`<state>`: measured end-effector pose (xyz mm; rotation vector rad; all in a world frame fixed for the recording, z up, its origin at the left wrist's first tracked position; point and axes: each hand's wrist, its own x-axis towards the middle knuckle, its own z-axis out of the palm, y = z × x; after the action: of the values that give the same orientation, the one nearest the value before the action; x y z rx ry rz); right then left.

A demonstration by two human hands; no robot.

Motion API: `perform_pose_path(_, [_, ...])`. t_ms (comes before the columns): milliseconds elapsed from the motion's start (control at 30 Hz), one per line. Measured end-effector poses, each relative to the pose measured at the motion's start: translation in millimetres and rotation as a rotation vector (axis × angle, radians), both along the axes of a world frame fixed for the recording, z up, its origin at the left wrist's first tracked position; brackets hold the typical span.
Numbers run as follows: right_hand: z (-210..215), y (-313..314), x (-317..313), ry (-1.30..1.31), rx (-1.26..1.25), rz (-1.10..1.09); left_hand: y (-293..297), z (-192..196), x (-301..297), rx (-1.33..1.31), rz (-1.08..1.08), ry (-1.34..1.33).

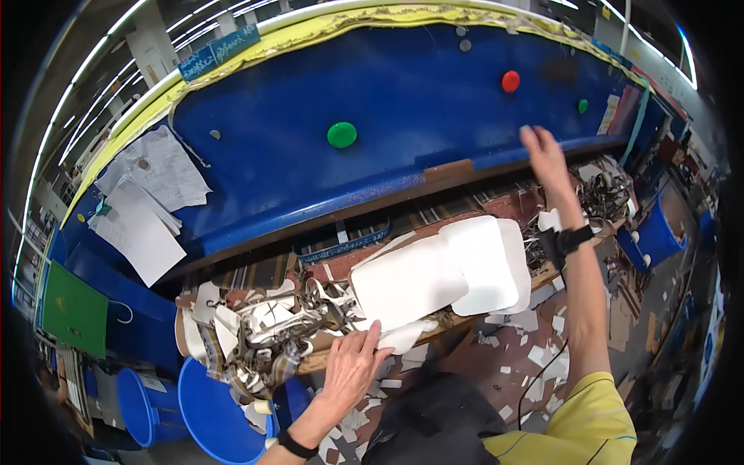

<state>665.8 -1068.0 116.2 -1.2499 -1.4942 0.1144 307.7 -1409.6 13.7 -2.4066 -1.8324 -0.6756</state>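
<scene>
Smooth white sheets with rounded corners [411, 280] lie on the narrow bench in front of me, overlapping another white stack [488, 267] on their right. My left hand [356, 366] rests at the near left corner of the sheets, fingers stretched out and touching that edge. Raised off the bench, my right hand [547, 159] is in front of the blue panel [434, 101], below and right of a red push button [510, 81]. Its fingers are extended, and I see nothing in them.
Tangled offcut strips [271, 329] heap up left of the sheets, with another scrap pile [604, 190] at the right end. A large blue bin [221, 415] stands at lower left. A green button [341, 135] sits on the panel. White scraps [535, 364] litter the floor.
</scene>
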Motion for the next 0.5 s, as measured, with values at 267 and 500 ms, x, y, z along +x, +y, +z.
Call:
perform_pose_path(267, [56.8, 83.4, 167.0, 0.281, -0.104, -0.283, 23.3, -32.3, 44.2, 0.191, 0.201, -0.158])
perform_pose_path(500, [36.9, 19.9, 162.5, 0.475, -0.028, -0.152, -0.8, 42.7, 27.2, -0.288, 0.347, -0.086])
